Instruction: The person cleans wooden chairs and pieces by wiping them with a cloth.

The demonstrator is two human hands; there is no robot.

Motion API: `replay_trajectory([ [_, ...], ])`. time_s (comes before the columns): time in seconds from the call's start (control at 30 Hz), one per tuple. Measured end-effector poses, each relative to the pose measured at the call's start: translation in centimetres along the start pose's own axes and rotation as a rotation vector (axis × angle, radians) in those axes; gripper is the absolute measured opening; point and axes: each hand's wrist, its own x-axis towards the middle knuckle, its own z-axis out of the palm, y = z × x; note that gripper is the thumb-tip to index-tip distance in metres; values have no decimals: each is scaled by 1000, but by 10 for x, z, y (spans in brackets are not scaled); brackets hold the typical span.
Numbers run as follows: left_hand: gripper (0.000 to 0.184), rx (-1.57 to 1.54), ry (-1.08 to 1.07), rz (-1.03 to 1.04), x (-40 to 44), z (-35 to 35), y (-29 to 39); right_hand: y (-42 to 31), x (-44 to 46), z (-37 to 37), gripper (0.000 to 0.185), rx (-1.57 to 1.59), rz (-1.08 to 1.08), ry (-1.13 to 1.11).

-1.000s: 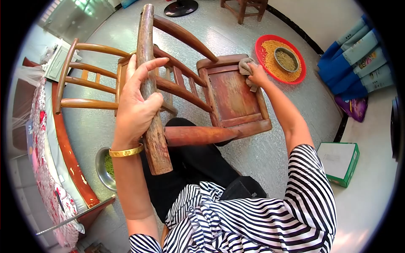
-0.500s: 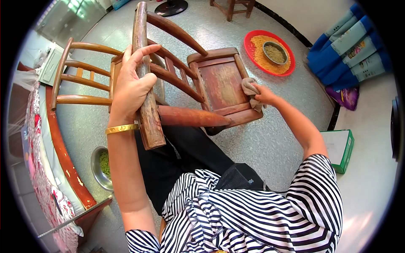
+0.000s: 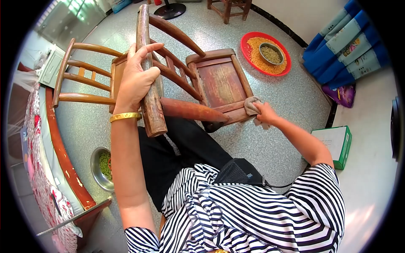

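A worn wooden chair is tilted in front of me, its top rail close to the camera and its seat farther off. My left hand is wrapped round that top rail, thumb across it and index finger stretched out. A yellow bangle circles the left wrist. My right hand grips a grey-brown cloth and presses it on the near right corner of the seat frame. Part of the cloth hangs below the fingers.
A second wooden chair stands at the left. A red tray of yellow grains holds a metal bowl. Beside the bed sits a steel bowl with green contents. A green-and-white box lies by the right wall.
My right hand has slid the cloth along the seat edge to its near corner. The left hand keeps its hold on the chair's top rail; the view has shifted slightly.
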Motion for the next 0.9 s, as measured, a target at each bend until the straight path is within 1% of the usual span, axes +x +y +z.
replay_trajectory([
  [0.07,56,-7,0,-1,0,0,-1,-25,-13,-5,63,-74,90,5],
  [0.13,56,-17,1,-1,1,0,-1,-34,-15,-4,61,-75,86,16],
  [0.2,57,37,-11,21,3,-1,-2,-44,-19,-2,60,-75,82,23],
  [0.3,57,13,-3,-3,3,0,-1,-66,-20,5,57,-106,42,15],
  [0.37,57,-14,-13,-6,4,0,-2,-77,-17,18,56,-82,-74,7],
  [0.5,57,-16,-10,-9,2,-1,0,-97,-19,33,55,7,-123,20],
  [0.53,57,-16,-10,-9,2,-1,0,-100,-28,23,52,-80,-146,8],
  [0.57,57,-17,-5,-10,2,0,1,-100,-33,17,50,-168,-168,-5],
  [0.6,56,-19,-2,-13,1,0,1,-93,-32,19,50,-168,-168,-7],
  [0.67,56,-48,-22,-14,3,-1,-2,-70,-31,25,45,-350,-260,131],
  [0.7,56,-75,-40,-10,3,-1,-3,-60,-32,25,45,-348,-261,128],
  [0.77,56,-64,-37,-15,2,-1,-2,-48,-33,18,44,-407,-286,229],
  [0.9,56,-54,-13,-12,2,0,-1,-39,-36,1,42,-424,-169,182],
])
